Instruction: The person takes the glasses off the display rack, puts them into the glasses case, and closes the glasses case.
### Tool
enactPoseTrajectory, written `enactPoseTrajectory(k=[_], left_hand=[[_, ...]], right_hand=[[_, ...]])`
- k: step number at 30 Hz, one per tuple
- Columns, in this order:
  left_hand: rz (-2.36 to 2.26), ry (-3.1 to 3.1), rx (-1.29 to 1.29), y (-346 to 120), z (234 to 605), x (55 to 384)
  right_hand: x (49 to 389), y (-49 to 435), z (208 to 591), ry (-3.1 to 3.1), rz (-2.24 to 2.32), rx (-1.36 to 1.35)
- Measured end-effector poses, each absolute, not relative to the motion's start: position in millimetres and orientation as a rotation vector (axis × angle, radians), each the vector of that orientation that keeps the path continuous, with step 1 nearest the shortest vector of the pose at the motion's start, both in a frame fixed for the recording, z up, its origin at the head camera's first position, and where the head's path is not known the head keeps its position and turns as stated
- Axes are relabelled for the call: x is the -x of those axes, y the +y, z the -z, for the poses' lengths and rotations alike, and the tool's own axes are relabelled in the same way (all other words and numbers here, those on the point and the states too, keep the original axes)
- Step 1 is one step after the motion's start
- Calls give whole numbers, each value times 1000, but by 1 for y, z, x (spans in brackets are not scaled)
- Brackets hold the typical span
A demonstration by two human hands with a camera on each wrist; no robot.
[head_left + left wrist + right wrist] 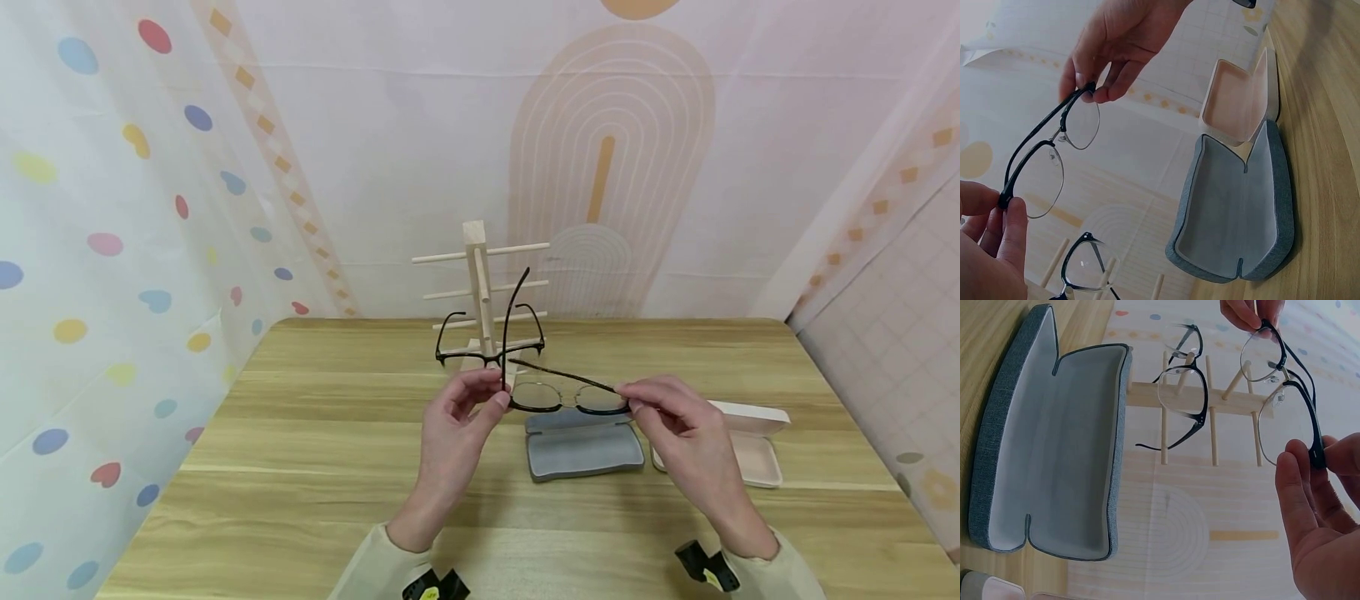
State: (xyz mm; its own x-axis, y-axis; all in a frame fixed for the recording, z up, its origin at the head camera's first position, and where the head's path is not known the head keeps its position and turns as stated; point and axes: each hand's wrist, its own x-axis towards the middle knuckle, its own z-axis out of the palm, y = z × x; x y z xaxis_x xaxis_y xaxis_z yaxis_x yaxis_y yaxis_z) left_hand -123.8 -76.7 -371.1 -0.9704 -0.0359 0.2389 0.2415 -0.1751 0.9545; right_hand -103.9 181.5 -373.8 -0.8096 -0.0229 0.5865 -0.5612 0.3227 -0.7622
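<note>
Between both hands, a pair of eyeglasses (537, 409) with black upper rims and thin metal lower rims is held up above the table. My left hand (459, 427) pinches its left hinge corner between thumb and fingers. At the other hinge corner, my right hand (688, 429) grips the frame the same way. The temples are unfolded, one rising upward and one slanting across in the head view. Behind them, a second pair of black-rimmed glasses (1202, 394) sits on a low rung of a wooden display stand (476, 236). Its upper pegs carry nothing.
An open grey glasses case (585, 454), fabric-covered with a pale lining, lies below the held glasses. To its right stands an open white case (759, 460) with a pinkish interior, partly behind the right hand. A patterned curtain (375, 167) hangs behind the wooden table (300, 467).
</note>
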Motion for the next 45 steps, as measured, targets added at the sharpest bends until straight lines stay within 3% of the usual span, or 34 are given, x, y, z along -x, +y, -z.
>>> enactPoseTrajectory(k=[45], left_hand=[[2127,-1989,319,-79,372,127]], right_hand=[[106,180,376,-2139,-1509,-506]])
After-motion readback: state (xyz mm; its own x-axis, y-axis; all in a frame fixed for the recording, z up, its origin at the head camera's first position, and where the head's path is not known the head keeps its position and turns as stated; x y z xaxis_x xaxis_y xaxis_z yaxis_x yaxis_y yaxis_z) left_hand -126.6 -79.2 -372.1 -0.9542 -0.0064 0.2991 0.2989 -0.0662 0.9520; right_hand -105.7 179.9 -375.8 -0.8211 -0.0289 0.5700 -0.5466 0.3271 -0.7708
